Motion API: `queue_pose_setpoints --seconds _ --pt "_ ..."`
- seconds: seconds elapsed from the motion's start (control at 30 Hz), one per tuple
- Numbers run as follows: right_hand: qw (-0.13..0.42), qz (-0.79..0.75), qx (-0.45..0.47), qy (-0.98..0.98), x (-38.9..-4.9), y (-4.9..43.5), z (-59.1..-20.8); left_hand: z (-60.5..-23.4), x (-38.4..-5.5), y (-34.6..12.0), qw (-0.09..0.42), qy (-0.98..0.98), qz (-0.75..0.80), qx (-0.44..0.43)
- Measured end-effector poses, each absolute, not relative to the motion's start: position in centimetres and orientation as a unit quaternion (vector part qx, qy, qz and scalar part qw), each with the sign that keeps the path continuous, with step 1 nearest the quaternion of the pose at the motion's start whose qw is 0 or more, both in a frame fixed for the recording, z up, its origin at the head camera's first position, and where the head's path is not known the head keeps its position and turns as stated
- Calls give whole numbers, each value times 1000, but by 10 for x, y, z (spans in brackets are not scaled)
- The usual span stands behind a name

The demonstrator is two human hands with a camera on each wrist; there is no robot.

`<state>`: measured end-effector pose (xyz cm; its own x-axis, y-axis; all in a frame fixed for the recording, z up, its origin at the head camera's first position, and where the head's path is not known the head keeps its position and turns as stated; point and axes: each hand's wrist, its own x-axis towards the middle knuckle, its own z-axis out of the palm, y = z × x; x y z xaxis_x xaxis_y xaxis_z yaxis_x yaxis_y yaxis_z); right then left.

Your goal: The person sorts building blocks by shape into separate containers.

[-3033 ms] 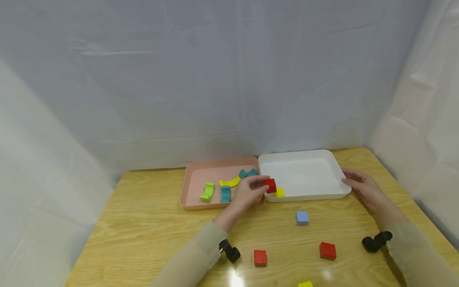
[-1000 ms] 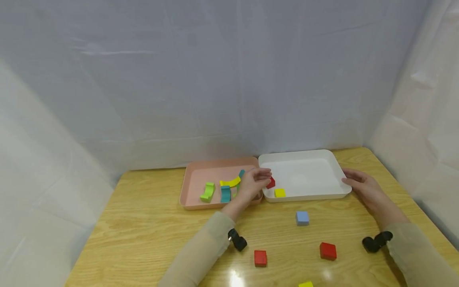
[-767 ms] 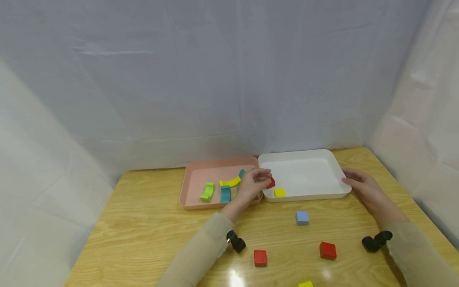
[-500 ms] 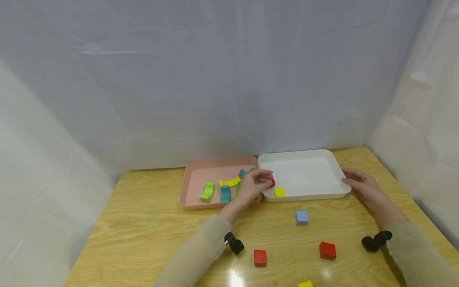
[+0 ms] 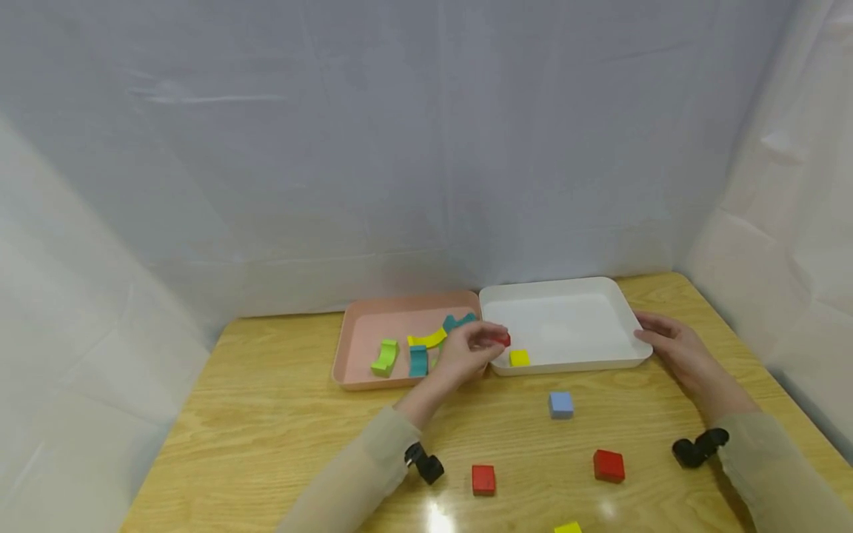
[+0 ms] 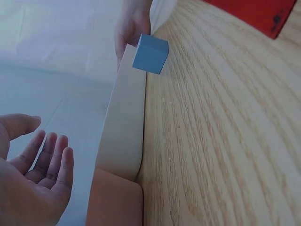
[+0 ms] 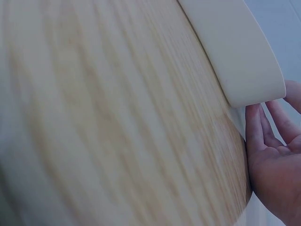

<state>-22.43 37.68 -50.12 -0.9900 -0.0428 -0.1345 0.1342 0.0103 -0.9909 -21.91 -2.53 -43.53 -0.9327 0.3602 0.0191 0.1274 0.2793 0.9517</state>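
While white sheeting (image 5: pixel 400 148) rises behind the wooden table (image 5: pixel 286 414), the leftmost thing on it is a pink tray (image 5: pixel 363 318), bearing, left to right, a lime curved block (image 5: pixel 385 358), a teal curved block (image 5: pixel 418 361), a yellow curved block (image 5: pixel 427 339) and, near the tray's right end, a wavy teal block (image 5: pixel 458 323). The left hand (image 5: pixel 463 354) reaches over that end, a black wrist camera (image 5: pixel 424 464) at its sleeve; the left wrist view shows thumb and fingers spread apart with nothing between them. Just past the fingertips, at the left end of the white tray (image 5: pixel 566 318), is a red block (image 5: pixel 506 340), partly covered by the hand, so I cannot quite tell whether a finger brushes it. Nearer the front, a square red piece (image 5: pixel 483 480) lies on the table. Inside the white tray's near left corner sits a yellow cube (image 5: pixel 519 358); in front of the tray stand a blue cube (image 5: pixel 561 405) and, nearer, a larger red piece (image 5: pixel 609 466). The right hand (image 5: pixel 676 352) grips the white tray's right edge between thumb and fingers.
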Motion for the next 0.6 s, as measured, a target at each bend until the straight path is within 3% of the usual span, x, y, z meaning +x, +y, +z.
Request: queue_pose_setpoints --seconds 0.6 --pt "57 -712 26 699 -221 373 -499 -448 -196 -45 128 774 580 221"
